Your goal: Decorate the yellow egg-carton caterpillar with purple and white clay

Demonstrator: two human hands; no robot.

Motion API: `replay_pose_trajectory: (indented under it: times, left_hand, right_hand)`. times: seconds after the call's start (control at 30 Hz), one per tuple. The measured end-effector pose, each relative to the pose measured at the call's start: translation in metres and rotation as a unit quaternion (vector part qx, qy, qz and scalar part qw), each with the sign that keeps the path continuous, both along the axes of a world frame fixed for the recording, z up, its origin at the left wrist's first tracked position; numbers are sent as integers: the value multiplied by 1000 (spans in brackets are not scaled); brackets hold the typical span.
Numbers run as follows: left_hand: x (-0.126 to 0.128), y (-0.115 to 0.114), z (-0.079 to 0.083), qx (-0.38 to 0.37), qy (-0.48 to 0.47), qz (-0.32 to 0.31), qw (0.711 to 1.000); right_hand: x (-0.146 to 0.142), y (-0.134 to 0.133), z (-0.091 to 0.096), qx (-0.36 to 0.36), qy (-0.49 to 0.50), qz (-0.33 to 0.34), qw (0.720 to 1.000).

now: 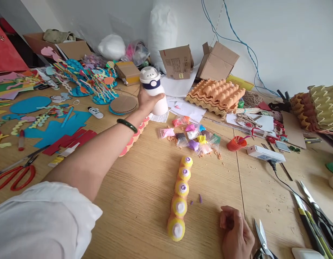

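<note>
My left hand [145,100] is stretched far forward and wrapped round a white bottle [154,90] with a dark blue band, which stands near the middle of the table. A dark green bangle [127,125] sits on that wrist. My right hand [236,232] rests near the front edge with its fingers curled; I cannot make out anything in them. Just left of it lies a row of yellow and orange egg-carton cups [180,199] with white and purple centres. Small purple bits [200,198] lie beside the row.
Small bags of coloured clay [194,138] lie beyond the row. Orange egg trays [216,95] and cardboard boxes [177,61] stand at the back. Red scissors [13,176] lie at the left, more scissors [263,241] and cutters at the right, with a power strip [265,153] and an orange cup [236,143].
</note>
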State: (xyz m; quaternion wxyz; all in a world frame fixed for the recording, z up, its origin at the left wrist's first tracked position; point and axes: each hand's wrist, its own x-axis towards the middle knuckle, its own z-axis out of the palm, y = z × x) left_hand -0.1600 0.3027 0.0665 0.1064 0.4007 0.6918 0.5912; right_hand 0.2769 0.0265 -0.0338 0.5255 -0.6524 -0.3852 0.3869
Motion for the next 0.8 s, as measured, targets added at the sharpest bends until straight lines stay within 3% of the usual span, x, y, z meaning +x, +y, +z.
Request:
replay_pose_trajectory:
  times: [0.1, 0.27, 0.4, 0.5, 0.63, 0.7, 0.8]
  left_hand:
    - [12, -38, 9, 49, 4, -68, 996]
    - [49, -126, 32, 75, -46, -204, 975]
    - [85, -198, 60, 68, -57, -313, 946]
    - [109, -244, 74, 33, -37, -377, 925]
    - [137, -291, 78, 12, -37, -420, 906]
    - [148, -309, 74, 16, -64, -440, 895]
    - [156, -333, 65, 28, -74, -455, 887]
  right_hand:
    - [0, 1, -2, 16, 33, 10, 999]
    - [-3, 7, -3, 61, 88, 2, 994]
    - [-11, 4, 18, 112, 69, -9, 991]
    - [-26, -6, 54, 174, -1, 114, 978]
    - [-63, -23, 92, 191, 10, 335, 922]
    - [-84, -34, 94, 170, 21, 390, 905]
    - [-107, -54, 82, 118, 39, 401, 908]
